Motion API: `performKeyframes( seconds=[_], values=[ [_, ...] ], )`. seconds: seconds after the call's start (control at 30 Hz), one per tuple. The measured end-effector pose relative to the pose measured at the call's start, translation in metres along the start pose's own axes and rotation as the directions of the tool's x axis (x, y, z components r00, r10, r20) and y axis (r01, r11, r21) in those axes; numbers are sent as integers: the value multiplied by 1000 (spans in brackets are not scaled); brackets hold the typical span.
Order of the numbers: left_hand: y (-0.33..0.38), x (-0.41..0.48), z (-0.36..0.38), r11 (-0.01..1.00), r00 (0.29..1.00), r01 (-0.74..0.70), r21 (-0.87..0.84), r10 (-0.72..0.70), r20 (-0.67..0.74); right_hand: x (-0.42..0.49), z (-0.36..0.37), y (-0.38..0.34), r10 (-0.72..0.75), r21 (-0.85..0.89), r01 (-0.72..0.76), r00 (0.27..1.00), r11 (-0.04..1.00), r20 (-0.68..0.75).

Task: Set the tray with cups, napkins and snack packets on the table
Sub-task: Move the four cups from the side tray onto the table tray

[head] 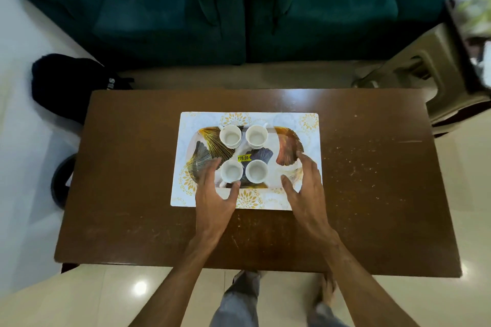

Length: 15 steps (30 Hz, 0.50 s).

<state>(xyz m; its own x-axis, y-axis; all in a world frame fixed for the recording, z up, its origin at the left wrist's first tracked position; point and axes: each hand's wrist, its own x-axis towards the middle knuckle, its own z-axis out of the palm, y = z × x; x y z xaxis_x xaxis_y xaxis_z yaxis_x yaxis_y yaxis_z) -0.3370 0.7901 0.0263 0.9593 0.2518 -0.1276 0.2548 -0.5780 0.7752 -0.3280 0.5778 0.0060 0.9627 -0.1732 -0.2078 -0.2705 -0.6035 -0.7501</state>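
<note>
A leaf-patterned tray [288,147] lies on a white floral placemat [308,125] in the middle of the brown wooden table [119,167]. Several small white cups stand on the tray in two rows, such as the far-left cup [230,135] and the near-right cup [256,171]. A yellow price sticker [244,158] sits between them. My left hand [214,194] hovers over the tray's near-left corner, fingers spread beside the near-left cup [231,171]. My right hand [305,186] is spread over the tray's near-right edge. Neither hand holds anything. No napkins or snack packets are visible.
A dark green sofa [239,8] stands beyond the table. A black bag [66,85] lies on the floor at the left, with a dark round object [59,180] below it. A tan plastic chair [430,74] holding packets stands at the right. My legs show below the table's near edge.
</note>
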Motion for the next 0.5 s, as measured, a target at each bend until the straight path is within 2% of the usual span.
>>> performKeyframes(
  seconds=[0.2,0.4,0.5],
  values=[
    [106,-49,53,990,986,-143,-10,143,89,-14,-100,16,-12,5,13,997,1000,-74],
    [239,-124,153,962,942,-275,-11,271,198,-50,-261,84,-27,27,32,984,999,-177],
    [304,-165,204,950,924,-312,-31,311,225,-66,-352,127,-31,-31,26,979,999,-199]
  ],
)
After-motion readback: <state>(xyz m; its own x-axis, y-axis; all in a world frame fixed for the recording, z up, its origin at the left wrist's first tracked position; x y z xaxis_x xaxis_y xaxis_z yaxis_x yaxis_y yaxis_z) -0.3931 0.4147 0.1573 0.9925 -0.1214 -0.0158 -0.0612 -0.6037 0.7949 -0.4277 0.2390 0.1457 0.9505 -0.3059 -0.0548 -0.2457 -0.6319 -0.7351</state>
